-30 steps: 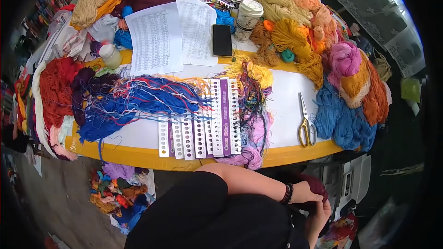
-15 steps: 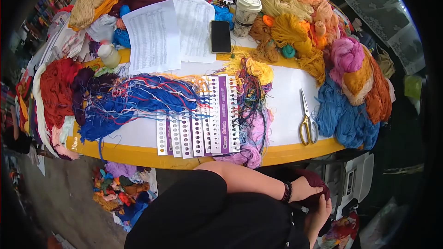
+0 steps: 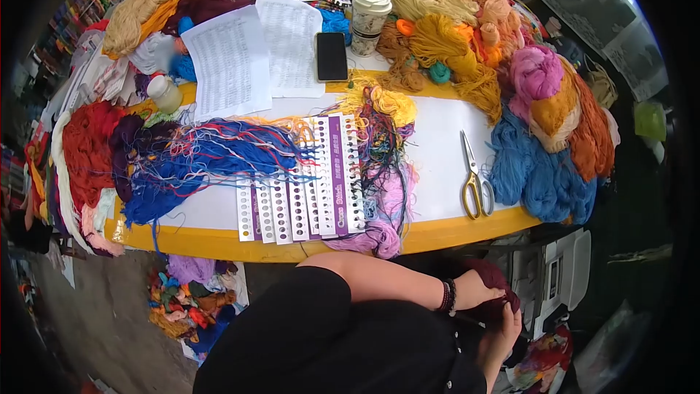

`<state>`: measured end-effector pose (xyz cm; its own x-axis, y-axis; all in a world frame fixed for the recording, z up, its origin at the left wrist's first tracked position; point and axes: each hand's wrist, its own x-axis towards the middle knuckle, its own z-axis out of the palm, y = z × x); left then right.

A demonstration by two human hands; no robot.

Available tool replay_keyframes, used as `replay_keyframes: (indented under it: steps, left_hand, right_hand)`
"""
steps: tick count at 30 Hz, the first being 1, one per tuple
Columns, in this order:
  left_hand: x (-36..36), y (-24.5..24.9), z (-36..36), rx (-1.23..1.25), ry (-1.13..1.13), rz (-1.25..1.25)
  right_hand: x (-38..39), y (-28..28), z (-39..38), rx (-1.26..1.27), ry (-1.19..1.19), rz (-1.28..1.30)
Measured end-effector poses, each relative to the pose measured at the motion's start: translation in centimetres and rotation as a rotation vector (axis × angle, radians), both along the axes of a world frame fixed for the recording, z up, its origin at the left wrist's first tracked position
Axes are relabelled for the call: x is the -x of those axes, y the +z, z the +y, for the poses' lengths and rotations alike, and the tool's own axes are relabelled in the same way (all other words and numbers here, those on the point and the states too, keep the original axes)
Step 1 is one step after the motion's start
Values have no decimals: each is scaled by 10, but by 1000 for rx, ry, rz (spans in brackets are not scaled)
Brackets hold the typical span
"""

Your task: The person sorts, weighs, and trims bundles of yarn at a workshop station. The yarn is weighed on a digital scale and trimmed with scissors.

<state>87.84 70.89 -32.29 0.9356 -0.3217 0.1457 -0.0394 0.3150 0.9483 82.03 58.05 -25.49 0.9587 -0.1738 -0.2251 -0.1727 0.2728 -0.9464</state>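
Off the table's front right edge, a dark maroon bundle of thread (image 3: 490, 277) is bunched between both hands. My left hand (image 3: 475, 293), with dark beads at the wrist, reaches across and closes its fingers on the bundle. Just below it, my right hand (image 3: 502, 332) pinches the end of the same bundle with fingertips nearly touching the left ones. Part of the bundle is hidden behind the left forearm. On the table nearest the hands lie gold-handled scissors (image 3: 475, 186), blades pointing away, and a large blue thread bundle (image 3: 543, 171).
Purple-and-white punched thread cards (image 3: 337, 175) lie mid-table, with blue, red and white threads (image 3: 233, 149) running left from them. Printed sheets (image 3: 226, 58), a phone (image 3: 332, 57) and a paper cup (image 3: 369, 22) stand behind. A grey plastic unit (image 3: 565, 277) is at the right.
The view has shifted slightly, so the table appears a little further left. Both hands keep hold of the maroon thread, with the fingers slightly moved on it.
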Motion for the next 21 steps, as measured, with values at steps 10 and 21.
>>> replay_keyframes:
  steps: [10,21]
  left_hand:
    - [-9,33,-7,-21,-204,-2]
    - [-4,57,-54,-15,-384,107]
  right_hand:
    - [2,-1,-32,-31,-37,2]
    - [15,-6,-67,88,88,-43]
